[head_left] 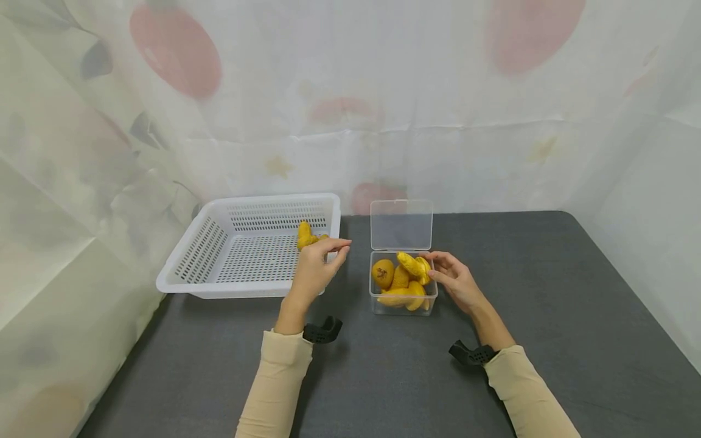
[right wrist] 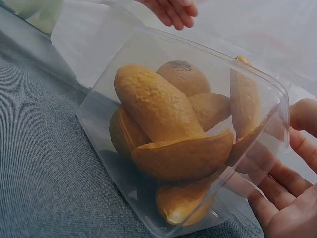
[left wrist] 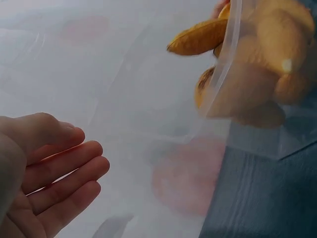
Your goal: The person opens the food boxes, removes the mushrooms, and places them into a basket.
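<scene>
My left hand (head_left: 317, 264) is over the right end of a white slotted basket (head_left: 183, 283), its fingers relaxed and holding nothing; in the left wrist view its fingers (left wrist: 74, 168) lie loosely side by side. Behind it, a curved yellow fruit-like piece (head_left: 304, 236) lies in the basket, partly hidden by the hand. My right hand (head_left: 454, 280) touches the right side of a clear plastic box (head_left: 402, 307), fingers lightly bent along the wall. Several yellow fruit-like pieces (right wrist: 158, 104) fill the box, among them a rounder brownish one (head_left: 382, 274). One long piece (head_left: 411, 263) rises to the rim.
The box's clear lid (head_left: 401, 225) stands open at the back. A dark grey cloth (head_left: 383, 377) covers the table. A pale printed curtain (head_left: 350, 79) hangs close behind and at the left. Black wrist bands (head_left: 323, 330) sit on both forearms.
</scene>
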`<state>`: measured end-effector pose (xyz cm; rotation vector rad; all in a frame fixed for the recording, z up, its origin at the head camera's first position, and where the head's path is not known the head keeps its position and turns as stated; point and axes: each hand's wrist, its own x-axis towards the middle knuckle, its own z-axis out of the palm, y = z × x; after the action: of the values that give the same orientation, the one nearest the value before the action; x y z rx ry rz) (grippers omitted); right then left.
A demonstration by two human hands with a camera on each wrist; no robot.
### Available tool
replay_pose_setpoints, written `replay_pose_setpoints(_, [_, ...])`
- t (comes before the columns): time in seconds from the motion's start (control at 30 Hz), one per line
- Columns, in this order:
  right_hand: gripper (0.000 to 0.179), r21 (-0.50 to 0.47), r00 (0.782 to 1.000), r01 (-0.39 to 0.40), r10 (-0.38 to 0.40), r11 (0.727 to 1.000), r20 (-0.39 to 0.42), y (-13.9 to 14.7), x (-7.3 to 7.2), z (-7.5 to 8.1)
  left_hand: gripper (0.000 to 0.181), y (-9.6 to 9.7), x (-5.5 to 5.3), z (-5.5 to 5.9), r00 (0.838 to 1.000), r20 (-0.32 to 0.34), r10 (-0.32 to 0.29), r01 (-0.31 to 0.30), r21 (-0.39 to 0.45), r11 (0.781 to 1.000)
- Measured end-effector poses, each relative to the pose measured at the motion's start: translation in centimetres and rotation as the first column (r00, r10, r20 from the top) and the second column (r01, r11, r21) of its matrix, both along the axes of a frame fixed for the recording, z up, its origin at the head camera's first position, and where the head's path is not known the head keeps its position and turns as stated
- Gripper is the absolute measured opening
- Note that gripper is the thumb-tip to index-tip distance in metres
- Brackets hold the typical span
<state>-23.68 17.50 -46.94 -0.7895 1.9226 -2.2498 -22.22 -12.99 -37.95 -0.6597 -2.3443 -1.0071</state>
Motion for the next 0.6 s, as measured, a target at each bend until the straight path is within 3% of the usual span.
replay_pose_setpoints(0.3, [0.032,-0.040,1.000,-0.018,0.018,0.999,-0.004,-0.1,-0.1,-0.2,0.021,4.0,0.1,-1.4,0.985,0.076,-0.156,0.160,-0.054,0.986])
replay_pose_setpoints(0.6, [0.033,-0.036,1.000,-0.013,0.014,0.999,0.004,0.0,0.0,-0.1,0.031,6.4,0.1,-1.7,0.973,0.153,-0.173,0.181,-0.037,0.983])
